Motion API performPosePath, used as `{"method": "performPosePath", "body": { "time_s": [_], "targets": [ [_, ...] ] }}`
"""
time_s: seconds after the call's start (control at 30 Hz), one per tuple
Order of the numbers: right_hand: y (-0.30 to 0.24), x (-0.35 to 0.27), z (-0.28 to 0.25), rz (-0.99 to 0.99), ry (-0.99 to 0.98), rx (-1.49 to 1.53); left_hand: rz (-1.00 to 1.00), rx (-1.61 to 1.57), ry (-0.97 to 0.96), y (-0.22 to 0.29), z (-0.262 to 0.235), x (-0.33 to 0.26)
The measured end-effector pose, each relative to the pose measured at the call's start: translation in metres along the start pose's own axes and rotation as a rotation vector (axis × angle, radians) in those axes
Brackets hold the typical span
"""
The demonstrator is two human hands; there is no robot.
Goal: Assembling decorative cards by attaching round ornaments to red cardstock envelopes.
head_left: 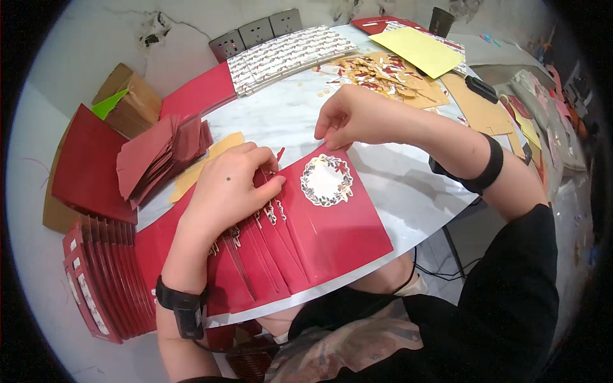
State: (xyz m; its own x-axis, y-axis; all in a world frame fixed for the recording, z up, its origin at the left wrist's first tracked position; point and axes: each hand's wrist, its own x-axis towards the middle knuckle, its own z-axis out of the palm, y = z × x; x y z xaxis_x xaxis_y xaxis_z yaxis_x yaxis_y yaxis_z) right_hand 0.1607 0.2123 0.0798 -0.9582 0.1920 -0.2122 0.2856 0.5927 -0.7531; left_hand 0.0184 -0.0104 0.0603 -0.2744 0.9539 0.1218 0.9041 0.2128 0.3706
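Several red cards (345, 236) lie overlapped like a fan along the table's near edge, with clear film edges between them. The rightmost one bears a white wreath cutout (326, 180) with grey leaves and a red accent. My left hand (236, 182) is curled over the overlapped cards, its thumb and fingers bent round their upper part and partly hiding other leafy cutouts. At the top edge of the rightmost card, my right hand (354, 118) is closed in a pinch. Whatever its fingertips hold is too small to tell. A small red piece (280, 154) shows beside my left fingers.
Dark red folded sleeves (159, 156) are piled at left, above a rack of red folders (105, 281). Patterned sheets (287, 57) lie along the back. Loose paper cutouts (377, 76) are heaped beside a yellow sheet (418, 51). A black stapler-like object (481, 89) lies at right.
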Motion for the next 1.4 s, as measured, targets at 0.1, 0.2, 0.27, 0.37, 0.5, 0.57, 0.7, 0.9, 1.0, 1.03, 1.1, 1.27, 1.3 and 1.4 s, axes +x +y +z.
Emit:
{"method": "performPosePath", "body": {
  "time_s": [0.1, 0.2, 0.27, 0.37, 0.5, 0.57, 0.7, 0.9, 1.0, 1.03, 1.1, 1.27, 1.3, 1.4],
  "targets": [
    [-0.011, -0.011, -0.003, -0.012, 0.098, -0.104, -0.032, -0.028, -0.009, 0.001, -0.002, 0.0],
    [0.002, -0.011, 0.001, -0.136, 0.201, -0.187, 0.005, -0.038, 0.009, -0.002, 0.002, 0.0],
    [0.013, -0.011, 0.009, -0.241, 0.268, -0.238, 0.0, -0.043, 0.05, -0.001, 0.006, 0.0],
    [0.014, -0.023, 0.029, -0.39, 0.314, -0.39, -0.018, -0.032, 0.006, -0.001, 0.005, -0.001],
    [0.022, -0.038, 0.057, -0.445, 0.256, -0.502, -0.019, -0.007, -0.038, -0.006, 0.012, -0.001],
    [0.028, -0.039, 0.064, -0.533, 0.263, -0.552, 0.047, 0.035, -0.006, -0.008, 0.016, -0.001],
    [0.023, -0.038, 0.064, -0.565, 0.235, -0.658, 0.126, -0.093, 0.036, -0.006, 0.021, 0.001],
    [0.021, -0.042, 0.09, -0.645, 0.33, -1.115, 0.14, -0.277, -0.072, -0.008, 0.025, 0.0],
    [0.022, -0.041, 0.087, -0.629, 0.327, -1.05, 0.19, -0.262, 0.018, -0.009, 0.03, -0.002],
    [0.023, -0.04, 0.085, -0.637, 0.315, -1.051, 0.191, -0.238, -0.008, -0.008, 0.028, -0.002],
    [0.023, -0.038, 0.077, -0.538, 0.28, -0.88, 0.18, -0.226, -0.024, -0.01, 0.027, -0.002],
    [0.013, -0.047, 0.062, -0.513, 0.311, -0.696, 0.139, -0.182, 0.033, -0.013, 0.032, -0.005],
    [0.014, -0.048, 0.059, -0.546, 0.406, -0.632, 0.13, -0.189, 0.041, -0.014, 0.033, -0.006],
    [0.017, -0.054, 0.046, -0.531, 0.471, -0.523, 0.129, -0.237, 0.034, -0.017, 0.036, -0.006]
  ]
}}
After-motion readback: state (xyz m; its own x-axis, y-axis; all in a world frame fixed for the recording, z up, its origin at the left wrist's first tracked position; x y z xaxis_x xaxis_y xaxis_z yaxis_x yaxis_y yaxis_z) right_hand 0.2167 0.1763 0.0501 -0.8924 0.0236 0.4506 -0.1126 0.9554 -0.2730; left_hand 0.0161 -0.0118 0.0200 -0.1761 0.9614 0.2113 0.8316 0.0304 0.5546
